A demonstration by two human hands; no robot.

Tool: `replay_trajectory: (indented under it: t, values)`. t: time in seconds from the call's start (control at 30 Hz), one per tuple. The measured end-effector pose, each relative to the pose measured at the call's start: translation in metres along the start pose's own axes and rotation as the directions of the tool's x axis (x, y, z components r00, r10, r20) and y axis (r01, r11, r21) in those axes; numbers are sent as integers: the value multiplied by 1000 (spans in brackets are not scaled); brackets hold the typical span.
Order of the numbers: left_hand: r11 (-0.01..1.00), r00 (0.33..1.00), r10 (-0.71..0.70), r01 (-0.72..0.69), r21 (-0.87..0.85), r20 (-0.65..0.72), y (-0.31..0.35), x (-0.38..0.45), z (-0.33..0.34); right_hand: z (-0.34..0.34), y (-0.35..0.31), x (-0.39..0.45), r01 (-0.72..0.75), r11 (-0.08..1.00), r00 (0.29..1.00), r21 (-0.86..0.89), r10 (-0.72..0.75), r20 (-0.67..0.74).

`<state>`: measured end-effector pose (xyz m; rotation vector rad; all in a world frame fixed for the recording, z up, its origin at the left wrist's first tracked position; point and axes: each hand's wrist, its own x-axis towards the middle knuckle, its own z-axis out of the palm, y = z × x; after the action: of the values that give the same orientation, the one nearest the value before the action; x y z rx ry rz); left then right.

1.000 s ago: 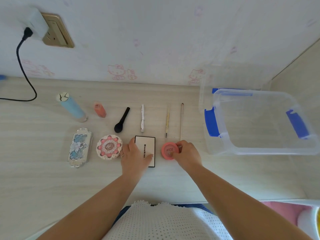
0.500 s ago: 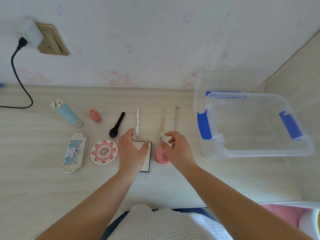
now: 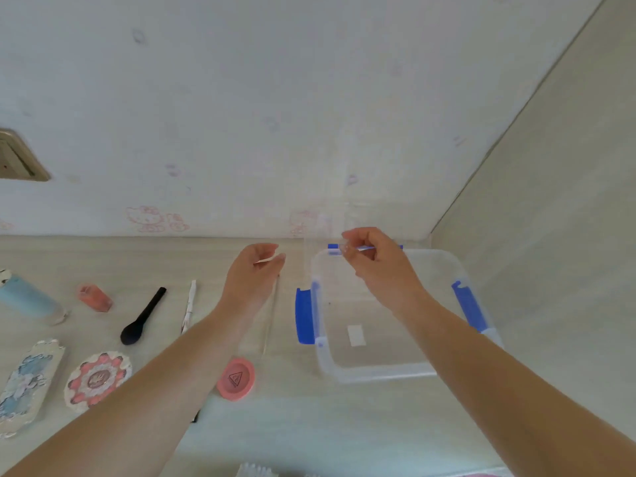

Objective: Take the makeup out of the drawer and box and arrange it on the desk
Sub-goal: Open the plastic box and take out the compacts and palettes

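Both hands are raised above the back of the tabletop (image 3: 344, 425), forearms reaching forward from the lower corners of the view. The left hand (image 3: 256, 271) has its fingers loosely curled, thumb and fingertips close together around nothing that can be made out. The right hand (image 3: 370, 256) hovers over the far rim of the clear box (image 3: 378, 370), fingers bent inward with thumb and forefinger pinched together; whether they grip anything cannot be told.

The makeup lies in two rows on the tabletop. At the far left is a light-blue tube (image 3: 29, 299), then a small coral bottle (image 3: 95, 298), a black brush (image 3: 142, 321) lying slanted, a thin white stick (image 3: 189, 304), and a slim pencil (image 3: 272, 315) just right of the left forearm. Nearer the person lie an ornate blue-and-silver palette (image 3: 25, 387), a round pink-and-white flowered compact (image 3: 98, 379), and a round coral compact (image 3: 236, 378) touching the forearm's edge in view. The clear box with blue latches (image 3: 304, 316) stands at the right, holding only a white label.
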<state>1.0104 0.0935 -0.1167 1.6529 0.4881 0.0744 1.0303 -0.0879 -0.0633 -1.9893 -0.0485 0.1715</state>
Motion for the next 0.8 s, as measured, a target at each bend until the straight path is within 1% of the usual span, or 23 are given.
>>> replay_trajectory:
  t: [0.07,0.13,0.2,0.27,0.4,0.53,0.6,0.7,0.8]
  values:
    - [1000,1000,-21,21,1,-9,8,10,20,-38,11,20,-13,1000,997,-4,12,-76]
    - [1000,1000,-27,27,5,-11,12,21,37,-68,25,38,-57,998,988,4,57,-143]
    - [999,999,-43,43,19,-18,14,32,54,-91,42,52,-121,993,978,12,121,-168]
    - [996,997,-77,78,42,-19,16,40,67,-107,57,63,-176,984,970,6,175,-168]
    - [989,992,-120,122,89,-22,18,58,82,-128,76,85,-226,972,960,-69,210,-187]
    - [973,978,-208,205,104,19,19,76,88,-139,97,111,-269,953,953,-140,242,-182]
    - [961,966,-255,250,116,37,17,84,90,-144,104,124,-315,933,943,-172,288,-167]
    - [952,958,-283,275,135,40,16,91,95,-148,113,140,-395,899,917,-191,372,-147]
    - [945,955,-294,286,161,33,13,96,100,-148,123,150,-438,883,898,-170,421,-127]
